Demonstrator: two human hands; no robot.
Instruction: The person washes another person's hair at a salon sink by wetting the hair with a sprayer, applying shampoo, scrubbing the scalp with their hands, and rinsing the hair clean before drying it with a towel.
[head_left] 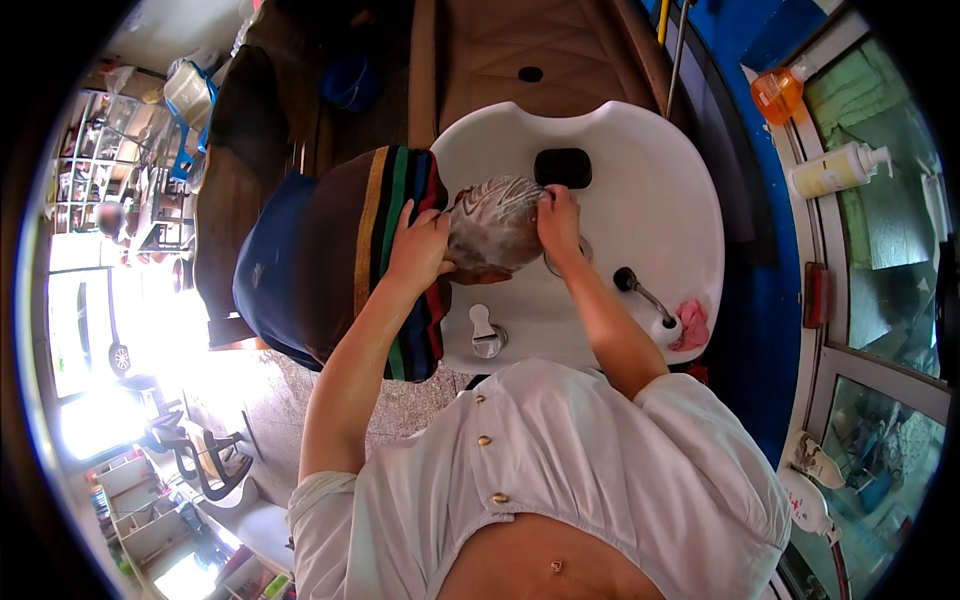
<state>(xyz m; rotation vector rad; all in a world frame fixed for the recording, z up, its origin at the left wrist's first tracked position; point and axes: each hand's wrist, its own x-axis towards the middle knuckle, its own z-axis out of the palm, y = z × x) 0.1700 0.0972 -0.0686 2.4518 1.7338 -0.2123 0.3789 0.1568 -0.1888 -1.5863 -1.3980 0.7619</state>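
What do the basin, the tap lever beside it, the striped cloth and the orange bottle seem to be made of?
White basin: probably glazed ceramic, smooth with soft highlights; glossy plastic is possible. Tap lever: likely chromed metal, given its bright silvery shine. Striped cloth: soft, matte fabric with folds; fibre unclear. Orange bottle: likely clear plastic, as it looks see-through.

Harsh white glare from left, washed out; basin (665, 190) softly lit; fisheye edges bent, corners black.

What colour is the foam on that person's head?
White; the foam shows best in the head camera's view.
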